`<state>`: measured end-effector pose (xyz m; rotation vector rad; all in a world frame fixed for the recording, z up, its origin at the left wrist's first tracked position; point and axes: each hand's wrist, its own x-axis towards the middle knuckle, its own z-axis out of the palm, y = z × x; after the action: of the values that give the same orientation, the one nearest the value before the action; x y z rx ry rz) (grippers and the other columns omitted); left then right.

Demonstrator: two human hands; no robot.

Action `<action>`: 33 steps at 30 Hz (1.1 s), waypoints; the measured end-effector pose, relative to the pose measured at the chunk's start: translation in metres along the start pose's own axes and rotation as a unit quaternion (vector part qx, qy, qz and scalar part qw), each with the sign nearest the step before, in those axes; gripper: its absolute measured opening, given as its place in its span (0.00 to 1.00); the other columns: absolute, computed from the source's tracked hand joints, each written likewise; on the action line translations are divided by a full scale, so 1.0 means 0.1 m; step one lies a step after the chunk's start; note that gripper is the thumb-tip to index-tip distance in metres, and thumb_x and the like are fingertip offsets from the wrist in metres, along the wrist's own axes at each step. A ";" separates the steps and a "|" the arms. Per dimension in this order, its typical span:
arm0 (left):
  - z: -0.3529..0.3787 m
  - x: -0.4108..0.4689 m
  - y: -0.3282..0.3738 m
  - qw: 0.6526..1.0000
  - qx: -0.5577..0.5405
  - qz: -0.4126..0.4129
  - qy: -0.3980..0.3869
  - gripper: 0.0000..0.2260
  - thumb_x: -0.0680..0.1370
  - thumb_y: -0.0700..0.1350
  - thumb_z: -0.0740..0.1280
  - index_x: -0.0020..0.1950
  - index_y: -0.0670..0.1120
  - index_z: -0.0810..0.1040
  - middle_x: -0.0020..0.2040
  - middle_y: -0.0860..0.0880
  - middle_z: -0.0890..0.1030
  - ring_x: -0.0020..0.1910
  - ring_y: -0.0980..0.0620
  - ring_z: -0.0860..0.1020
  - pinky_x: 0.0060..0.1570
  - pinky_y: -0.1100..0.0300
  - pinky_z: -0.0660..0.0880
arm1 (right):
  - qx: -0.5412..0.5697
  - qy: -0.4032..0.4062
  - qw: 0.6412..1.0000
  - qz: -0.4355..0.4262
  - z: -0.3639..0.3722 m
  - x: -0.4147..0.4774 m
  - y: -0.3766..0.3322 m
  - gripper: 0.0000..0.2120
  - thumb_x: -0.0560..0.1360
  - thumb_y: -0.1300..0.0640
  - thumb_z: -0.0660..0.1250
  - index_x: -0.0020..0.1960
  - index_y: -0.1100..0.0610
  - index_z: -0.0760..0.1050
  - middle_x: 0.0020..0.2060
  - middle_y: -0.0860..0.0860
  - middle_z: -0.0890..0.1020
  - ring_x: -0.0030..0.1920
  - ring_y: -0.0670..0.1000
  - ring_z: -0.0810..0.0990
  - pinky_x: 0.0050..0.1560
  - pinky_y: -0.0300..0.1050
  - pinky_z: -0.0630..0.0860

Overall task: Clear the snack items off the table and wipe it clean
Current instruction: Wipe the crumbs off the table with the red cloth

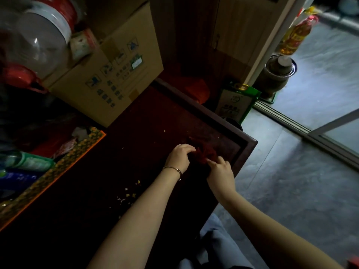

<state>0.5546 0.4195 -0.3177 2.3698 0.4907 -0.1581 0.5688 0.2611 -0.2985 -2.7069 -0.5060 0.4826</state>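
grip: holding red cloth (pixel 204 153) with left hand (pixel 179 157), pinching its near edge with right hand (pixel 220 171) | red cloth: bunched between both hands, by far right corner of desk (pixel 250 144) | crumbs (pixel 129 194): scattered nearer the body, left of hands, well apart, nearer left hand | next, likely: sweep back and leftward across them

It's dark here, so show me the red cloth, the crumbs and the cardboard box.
red cloth (pixel 203 153): head view, bunched middle.
crumbs (pixel 128 195): head view, pale cluster on tabletop.
cardboard box (pixel 108 74): head view, printed side.
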 end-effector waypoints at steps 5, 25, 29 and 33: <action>-0.05 -0.26 -0.18 1.000 0.009 0.003 -0.012 0.24 0.71 0.27 0.57 0.56 0.48 0.81 0.59 0.52 0.79 0.60 0.52 0.75 0.64 0.59 0.70 | 0.014 -0.007 1.000 0.021 0.23 -0.40 -0.25 0.22 0.77 0.63 0.58 0.70 0.51 0.69 0.58 0.50 0.73 0.55 0.56 0.71 0.52 0.45 0.76; -0.53 -1.31 -1.06 0.996 0.039 -0.077 -0.016 0.20 0.74 0.31 0.60 0.57 0.52 0.79 0.60 0.52 0.77 0.59 0.52 0.75 0.60 0.53 0.75 | 0.019 -0.076 0.996 -0.046 0.74 -1.15 -1.09 0.21 0.79 0.61 0.57 0.71 0.52 0.67 0.62 0.49 0.70 0.57 0.52 0.70 0.53 0.42 0.75; -0.60 -1.50 -1.12 0.994 0.019 -0.111 0.001 0.20 0.75 0.31 0.59 0.57 0.51 0.79 0.61 0.51 0.77 0.59 0.51 0.75 0.61 0.53 0.75 | 0.023 -0.102 0.992 -0.076 0.74 -1.19 -1.18 0.18 0.79 0.61 0.59 0.68 0.52 0.71 0.60 0.49 0.71 0.55 0.52 0.70 0.51 0.41 0.74; -0.74 -1.58 -1.12 0.985 -0.028 -0.169 -0.005 0.19 0.77 0.33 0.56 0.54 0.54 0.80 0.57 0.49 0.78 0.50 0.49 0.80 0.50 0.54 0.80 | 0.078 -0.157 0.981 -0.084 0.61 -1.05 -1.21 0.16 0.76 0.64 0.60 0.59 0.52 0.79 0.55 0.48 0.73 0.51 0.50 0.75 0.45 0.36 0.74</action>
<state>0.3638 0.4973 -0.2929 2.2145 0.8800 -0.3054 0.4193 0.3416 -0.2774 -2.4228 -0.7401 0.8686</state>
